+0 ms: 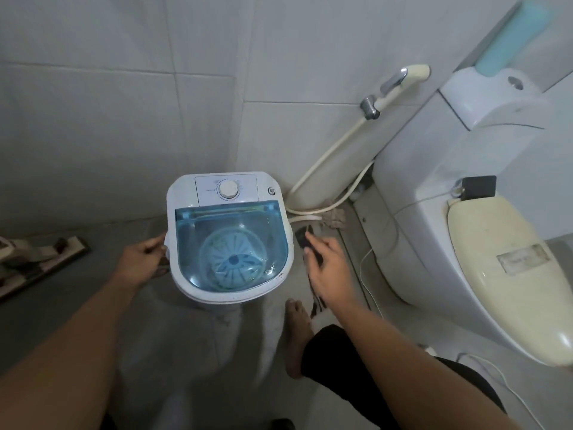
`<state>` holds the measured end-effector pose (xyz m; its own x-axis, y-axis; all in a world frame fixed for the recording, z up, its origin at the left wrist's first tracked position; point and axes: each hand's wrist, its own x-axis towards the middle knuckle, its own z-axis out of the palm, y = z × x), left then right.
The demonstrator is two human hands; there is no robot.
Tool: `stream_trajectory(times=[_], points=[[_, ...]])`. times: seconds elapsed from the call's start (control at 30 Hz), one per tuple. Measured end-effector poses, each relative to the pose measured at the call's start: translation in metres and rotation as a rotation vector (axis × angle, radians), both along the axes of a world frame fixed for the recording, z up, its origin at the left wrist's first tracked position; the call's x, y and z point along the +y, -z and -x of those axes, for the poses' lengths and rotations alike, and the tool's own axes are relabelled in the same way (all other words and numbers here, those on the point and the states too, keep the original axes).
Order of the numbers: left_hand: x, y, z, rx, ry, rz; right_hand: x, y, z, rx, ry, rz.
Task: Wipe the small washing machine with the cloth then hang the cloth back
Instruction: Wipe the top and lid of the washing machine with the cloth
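A small white washing machine (pixel 229 189) stands on the bathroom floor near the wall corner. It has a clear blue lid, a blue pulsator visible inside and a round dial on the back panel. My left hand (pixel 141 259) grips its left side, fingers curled around the rim or side handle. My right hand (pixel 330 270) is just right of the machine, apart from it, and holds a dark cloth (pixel 305 240). One end of the cloth sticks out past my fingers; the other hangs below my palm.
A toilet (pixel 483 274) with a cream lid fills the right side, with a black box (pixel 479 187) on it and a white cable (pixel 366 268) trailing down. A bidet sprayer (pixel 400 85) and hose hang on the wall. My bare foot (pixel 297 336) is below the machine. A mat (pixel 46 259) lies at the left.
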<state>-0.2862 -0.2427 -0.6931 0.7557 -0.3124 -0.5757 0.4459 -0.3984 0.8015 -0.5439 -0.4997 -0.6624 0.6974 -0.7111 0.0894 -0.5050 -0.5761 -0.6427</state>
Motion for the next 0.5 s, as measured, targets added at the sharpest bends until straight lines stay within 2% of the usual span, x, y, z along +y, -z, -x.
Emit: stream_trajectory(times=[0.07, 0.17, 0.3, 0.5], points=[[0.0, 0.001, -0.001, -0.008, 0.008, -0.011, -0.004, 0.0, -0.021, 0.025, 0.078, 0.015], [0.0, 0.002, -0.002, -0.022, 0.007, -0.017, 0.021, 0.018, -0.034, 0.107, 0.047, -0.002], [0.0, 0.006, -0.002, -0.028, -0.007, -0.021, 0.054, 0.039, -0.02, 0.037, 0.177, -0.011], [-0.001, 0.012, -0.005, -0.024, -0.005, -0.028, 0.077, 0.044, -0.005, -0.002, 0.182, 0.001]])
